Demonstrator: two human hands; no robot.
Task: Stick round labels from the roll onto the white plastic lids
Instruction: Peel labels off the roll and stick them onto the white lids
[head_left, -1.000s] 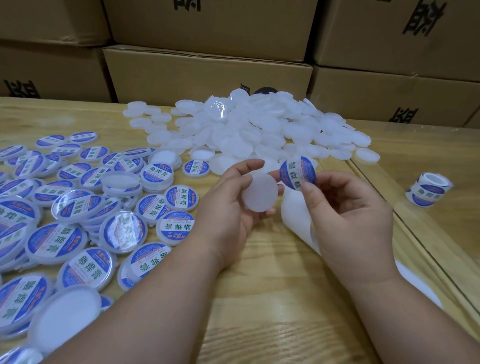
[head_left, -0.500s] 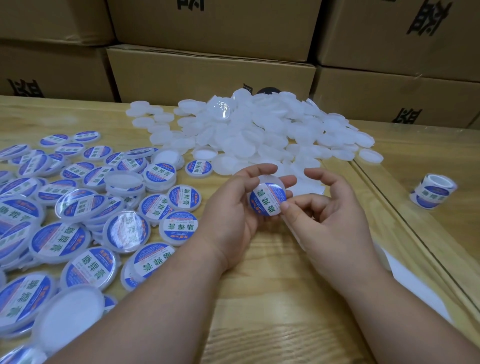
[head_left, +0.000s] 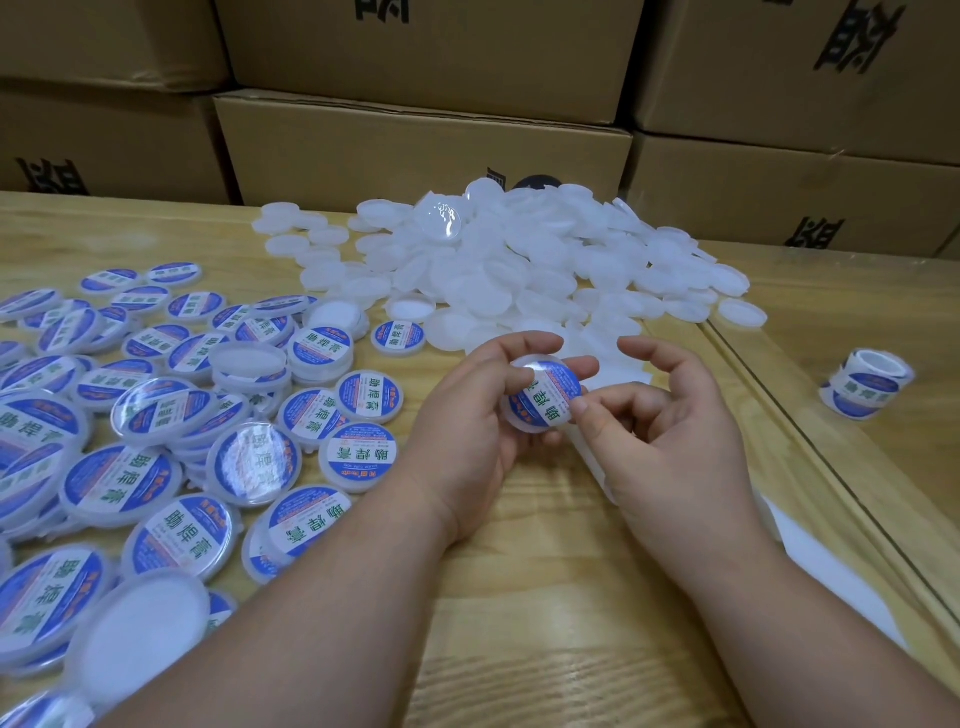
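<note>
My left hand grips a white plastic lid by its rim, held above the table's middle. A round blue-and-white label now covers the lid's face. My right hand is beside it; its thumb presses the label's lower right edge, the other fingers are curled loosely and spread. The label roll stands apart on the table at the right. White backing strip trails under my right forearm.
A big heap of bare white lids lies behind my hands. Several labelled lids spread over the table's left half. Cardboard boxes wall off the back. A seam in the wooden table runs diagonally at right.
My right hand brought the label from above the bare lid down onto it; the label now lies on the lid with the thumb pressing it. The backing strip dropped lower.
</note>
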